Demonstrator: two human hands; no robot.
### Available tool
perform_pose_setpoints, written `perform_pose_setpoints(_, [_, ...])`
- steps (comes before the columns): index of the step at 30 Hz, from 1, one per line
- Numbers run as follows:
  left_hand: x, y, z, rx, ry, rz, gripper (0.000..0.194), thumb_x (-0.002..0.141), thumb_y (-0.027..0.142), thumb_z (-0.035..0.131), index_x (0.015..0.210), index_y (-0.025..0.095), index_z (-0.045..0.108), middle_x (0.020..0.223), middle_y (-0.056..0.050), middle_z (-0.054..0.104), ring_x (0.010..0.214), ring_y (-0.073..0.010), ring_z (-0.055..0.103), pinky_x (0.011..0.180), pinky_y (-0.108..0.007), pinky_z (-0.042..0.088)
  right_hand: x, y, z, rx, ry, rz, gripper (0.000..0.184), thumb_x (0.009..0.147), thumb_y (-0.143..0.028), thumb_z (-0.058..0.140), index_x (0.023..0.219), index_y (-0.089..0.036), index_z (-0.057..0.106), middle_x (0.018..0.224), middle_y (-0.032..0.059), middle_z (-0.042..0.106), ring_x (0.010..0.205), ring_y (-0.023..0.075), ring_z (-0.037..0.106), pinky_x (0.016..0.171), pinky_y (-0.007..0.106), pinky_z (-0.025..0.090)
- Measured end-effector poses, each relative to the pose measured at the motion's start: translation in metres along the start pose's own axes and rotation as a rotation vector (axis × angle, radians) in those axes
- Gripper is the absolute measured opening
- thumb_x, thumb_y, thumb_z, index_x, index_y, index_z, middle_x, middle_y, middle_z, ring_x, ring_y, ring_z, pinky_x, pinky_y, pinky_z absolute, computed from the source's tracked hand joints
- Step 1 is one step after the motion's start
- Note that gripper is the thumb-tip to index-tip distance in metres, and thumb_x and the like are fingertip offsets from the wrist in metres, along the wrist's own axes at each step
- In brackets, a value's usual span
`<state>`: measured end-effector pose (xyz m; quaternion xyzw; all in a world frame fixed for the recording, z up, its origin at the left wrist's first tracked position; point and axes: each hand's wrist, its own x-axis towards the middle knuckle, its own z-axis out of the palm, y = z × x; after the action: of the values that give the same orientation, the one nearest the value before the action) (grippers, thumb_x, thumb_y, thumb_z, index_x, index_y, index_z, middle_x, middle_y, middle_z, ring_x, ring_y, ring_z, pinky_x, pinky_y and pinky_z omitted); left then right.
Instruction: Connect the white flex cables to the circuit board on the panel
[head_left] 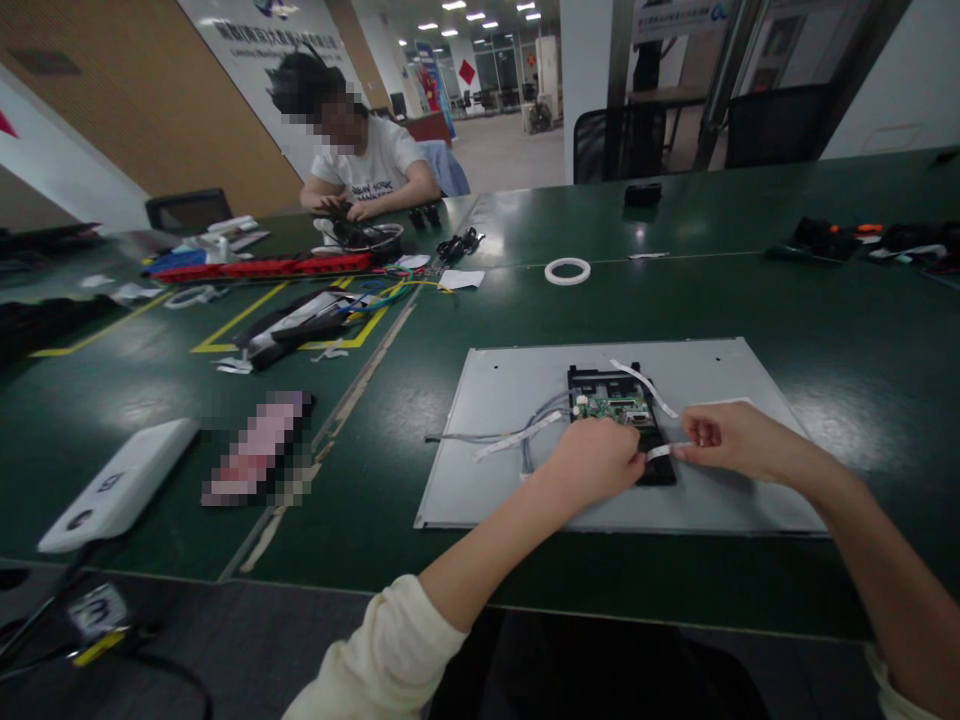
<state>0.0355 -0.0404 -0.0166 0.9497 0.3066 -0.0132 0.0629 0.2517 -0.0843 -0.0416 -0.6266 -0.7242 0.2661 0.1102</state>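
Observation:
A pale grey flat panel (480, 400) lies on the green table in front of me. At its middle sits a black bracket (663, 472) with a green circuit board (611, 408) in it. A short white tape strip (659, 452) spans the gap between my hands over the bracket's lower right. My right hand (727, 440) pinches its right end; my left hand (600, 456) is closed at its left end, with fingertips partly hidden. Another white strip (646, 385) curves from the bracket's top towards my right hand. Grey cables (517, 428) run left from the board, with white tape across them.
A white tape roll (568, 271) lies beyond the panel. To the left are a white power bank (120, 485), a blurred pink phone-like object (259, 450) and a black bundle with wires (300, 322). Across the table a person (367, 165) handles dark items.

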Motion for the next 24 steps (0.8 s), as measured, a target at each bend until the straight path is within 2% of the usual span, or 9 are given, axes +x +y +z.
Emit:
perform_pose_setpoints(5, [-0.001,0.000,-0.003,0.015,0.001,0.012,0.033,0.086,0.036,0.043,0.084,0.012,0.065,0.067,-0.010,0.064,0.065,-0.0209,0.062,0.058,-0.030,0.044,-0.003,-0.004,-0.005,0.041,-0.069,-0.010,0.027,0.080,-0.046,0.053,0.074,-0.020,0.059,0.064,-0.0010,0.058,0.058,0.0118,0.051,0.052,0.023,0.034])
perform_pose_setpoints(8, [-0.001,0.000,-0.004,0.022,0.013,0.011,0.033,0.086,0.036,0.043,0.084,0.012,0.065,0.067,-0.011,0.064,0.066,-0.0218,0.062,0.057,-0.030,0.044,-0.001,-0.003,-0.002,0.015,-0.045,0.004,0.029,0.084,-0.044,0.048,0.073,-0.020,0.061,0.064,0.0000,0.059,0.058,0.0127,0.051,0.052,0.024,0.032])
perform_pose_setpoints(15, [0.000,-0.001,-0.004,0.026,-0.014,0.055,0.032,0.085,0.031,0.042,0.079,0.012,0.068,0.067,-0.011,0.064,0.066,-0.0206,0.062,0.059,-0.031,0.045,0.003,0.003,0.003,-0.043,-0.013,0.022,0.030,0.078,-0.048,0.056,0.068,-0.020,0.057,0.059,-0.0006,0.057,0.053,0.0124,0.050,0.050,0.024,0.029])
perform_pose_setpoints(24, [-0.005,-0.005,-0.011,0.022,-0.037,0.132,0.023,0.079,0.025,0.046,0.073,0.014,0.065,0.067,-0.009,0.064,0.064,-0.0190,0.060,0.057,-0.028,0.043,-0.006,-0.004,-0.013,0.051,-0.055,-0.011,0.026,0.081,-0.044,0.053,0.075,-0.020,0.060,0.063,-0.0016,0.057,0.058,0.0118,0.051,0.052,0.023,0.032])
